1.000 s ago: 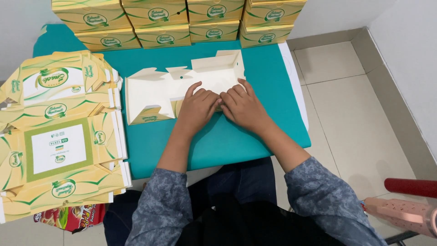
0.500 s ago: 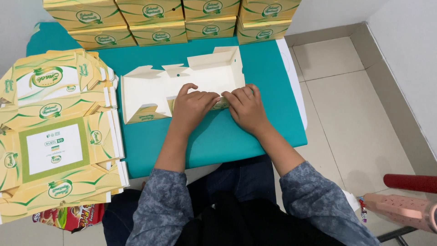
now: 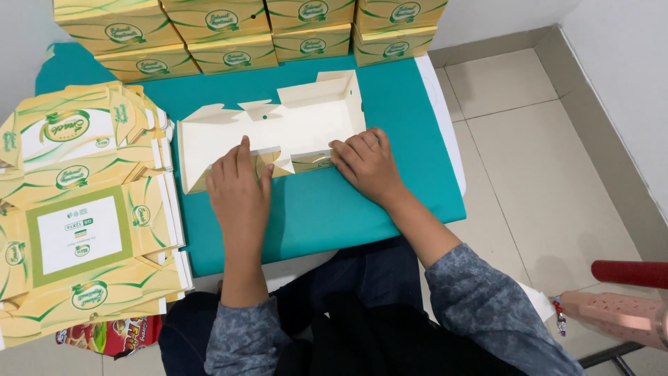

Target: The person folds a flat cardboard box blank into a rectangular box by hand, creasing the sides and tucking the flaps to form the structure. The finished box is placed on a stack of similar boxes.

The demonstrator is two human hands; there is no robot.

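A half-folded cream carton blank (image 3: pixel 278 132) lies open on the teal table cover (image 3: pixel 334 209). The left hand (image 3: pixel 240 188) rests flat, fingers together, pressing the carton's near flap at about seven o'clock of the blank. The right hand (image 3: pixel 365 163) presses the near edge at five o'clock, fingers curled slightly; whether it pinches the flap is hard to tell. The hands sit apart. A stack of flat yellow-green printed blanks (image 3: pixel 80 209) lies at nine o'clock; assembled boxes (image 3: pixel 243 31) line twelve o'clock.
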